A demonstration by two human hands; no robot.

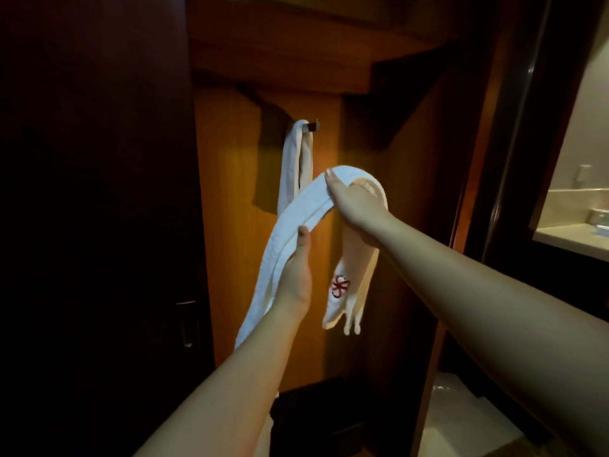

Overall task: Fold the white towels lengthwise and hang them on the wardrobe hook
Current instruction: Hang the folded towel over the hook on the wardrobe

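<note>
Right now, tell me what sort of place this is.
Probably a hotel room's wardrobe nook beside the bathroom. A folded white towel hangs on a metal hook on the wood panel, the towel in hand bears a red embroidered logo, and a washbasin counter shows at right.

One camera only, riding on the person's head, facing forward into the warm orange-brown wooden wardrobe panel [362, 143] at close range, about level with the small metal wall hook [313, 126]. Both forearms stretch out from the bottom edge, hands [296, 278] mid-frame. The wide lens bends the dark wooden door [99, 192] left and catches a pale bathroom bench [570, 237] far right.
</note>
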